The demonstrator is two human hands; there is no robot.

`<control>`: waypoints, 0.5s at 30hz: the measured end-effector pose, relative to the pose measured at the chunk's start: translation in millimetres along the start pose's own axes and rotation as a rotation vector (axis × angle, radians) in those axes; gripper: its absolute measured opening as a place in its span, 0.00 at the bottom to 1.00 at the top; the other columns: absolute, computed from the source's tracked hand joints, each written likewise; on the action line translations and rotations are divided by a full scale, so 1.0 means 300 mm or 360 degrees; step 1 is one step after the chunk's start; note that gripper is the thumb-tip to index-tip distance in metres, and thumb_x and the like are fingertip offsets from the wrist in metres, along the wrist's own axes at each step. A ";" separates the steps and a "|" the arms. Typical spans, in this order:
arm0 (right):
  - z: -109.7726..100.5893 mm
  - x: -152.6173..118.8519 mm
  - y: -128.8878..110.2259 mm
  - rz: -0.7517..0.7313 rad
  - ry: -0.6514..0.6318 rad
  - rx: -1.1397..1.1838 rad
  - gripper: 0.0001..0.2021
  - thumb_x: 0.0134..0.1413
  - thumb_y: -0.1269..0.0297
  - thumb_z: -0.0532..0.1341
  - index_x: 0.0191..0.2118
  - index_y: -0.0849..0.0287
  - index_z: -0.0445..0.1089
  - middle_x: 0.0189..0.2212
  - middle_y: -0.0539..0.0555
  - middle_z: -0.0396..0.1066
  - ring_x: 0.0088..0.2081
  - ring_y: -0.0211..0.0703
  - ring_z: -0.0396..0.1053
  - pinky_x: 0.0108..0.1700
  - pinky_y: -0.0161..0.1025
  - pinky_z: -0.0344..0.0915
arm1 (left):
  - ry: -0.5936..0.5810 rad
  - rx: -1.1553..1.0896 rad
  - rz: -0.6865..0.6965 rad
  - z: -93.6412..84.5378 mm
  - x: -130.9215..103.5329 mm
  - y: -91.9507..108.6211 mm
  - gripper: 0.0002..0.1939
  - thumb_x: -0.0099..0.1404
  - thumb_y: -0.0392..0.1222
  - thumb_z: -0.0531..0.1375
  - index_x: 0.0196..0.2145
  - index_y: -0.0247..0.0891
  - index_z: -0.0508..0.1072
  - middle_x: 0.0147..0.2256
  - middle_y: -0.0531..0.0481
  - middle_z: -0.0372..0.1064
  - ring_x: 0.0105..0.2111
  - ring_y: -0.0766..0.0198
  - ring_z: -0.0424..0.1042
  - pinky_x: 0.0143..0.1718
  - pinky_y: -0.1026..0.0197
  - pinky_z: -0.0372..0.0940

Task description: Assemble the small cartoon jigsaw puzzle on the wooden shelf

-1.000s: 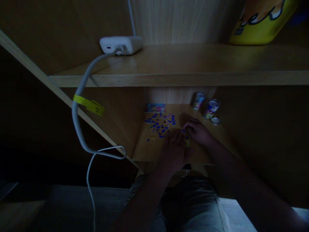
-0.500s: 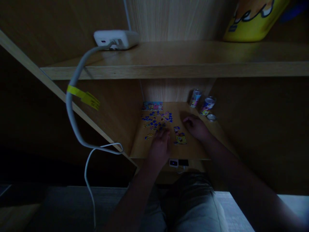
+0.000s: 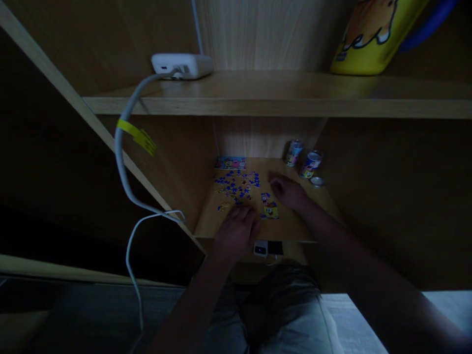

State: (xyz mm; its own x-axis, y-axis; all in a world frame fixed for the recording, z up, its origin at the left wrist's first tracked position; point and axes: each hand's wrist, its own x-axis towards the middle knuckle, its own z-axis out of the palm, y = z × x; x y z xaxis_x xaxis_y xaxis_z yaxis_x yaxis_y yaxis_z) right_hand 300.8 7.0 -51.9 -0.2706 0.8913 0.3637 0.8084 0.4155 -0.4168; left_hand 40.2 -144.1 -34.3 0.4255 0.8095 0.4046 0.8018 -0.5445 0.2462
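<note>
Loose blue and yellow jigsaw pieces [image 3: 234, 186] lie scattered over the left part of a low wooden shelf. Just in front of them my left hand [image 3: 238, 228] rests palm down, fingers stretched out and thumb apart. A small joined section of puzzle [image 3: 271, 211], showing a yellow cartoon face, lies between my two hands. To its right is my right hand [image 3: 290, 192], with fingers curled in; anything in them is too dark and small to see. A colourful picture card [image 3: 230, 163] lies at the back left.
Two printed tins, one farther back [image 3: 294, 153] and one nearer [image 3: 311, 164], stand at the back right beside a round metal lid [image 3: 317, 182]. Overhead, an upper shelf [image 3: 239, 106] carries a white charger [image 3: 182, 66] with a hanging cable [image 3: 120, 147], and a yellow mug [image 3: 372, 44].
My left hand has drawn back slightly from the loose pieces and its fingers have flattened out. My right hand stays curled beside the joined section. The camera view has shifted a little.
</note>
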 end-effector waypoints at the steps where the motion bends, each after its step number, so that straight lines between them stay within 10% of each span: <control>1: 0.001 0.022 0.004 0.0020 -0.0036 -0.0003 0.08 0.74 0.60 0.61 0.49 0.50 0.79 0.50 0.56 0.84 0.48 0.53 0.81 0.52 0.47 0.76 | -0.0010 -0.0015 0.0014 0.002 0.006 0.004 0.19 0.83 0.48 0.58 0.65 0.40 0.74 0.62 0.39 0.78 0.64 0.47 0.75 0.73 0.39 0.66; 9: 0.022 0.156 -0.001 0.0284 -0.0115 -0.0030 0.11 0.73 0.53 0.63 0.48 0.49 0.82 0.46 0.55 0.86 0.45 0.55 0.81 0.50 0.50 0.77 | -0.0094 -0.0054 0.0153 0.044 0.121 0.048 0.27 0.82 0.54 0.59 0.71 0.37 0.71 0.71 0.35 0.70 0.72 0.45 0.69 0.77 0.38 0.59; 15: 0.057 0.137 0.024 -0.0026 -0.0068 0.0459 0.13 0.74 0.57 0.61 0.50 0.53 0.83 0.47 0.54 0.86 0.45 0.48 0.82 0.53 0.46 0.77 | -0.0068 -0.0001 0.0184 0.097 0.247 0.033 0.17 0.82 0.47 0.60 0.58 0.33 0.80 0.59 0.35 0.79 0.63 0.46 0.75 0.71 0.42 0.66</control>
State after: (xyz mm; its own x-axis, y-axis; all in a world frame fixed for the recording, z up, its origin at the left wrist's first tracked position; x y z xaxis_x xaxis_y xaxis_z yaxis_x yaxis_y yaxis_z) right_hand 286.4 49.8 -54.2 -0.3089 0.8884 0.3395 0.6234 0.4588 -0.6332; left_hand 91.9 -83.1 -27.5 0.5327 0.7497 0.3925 0.7461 -0.6350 0.2003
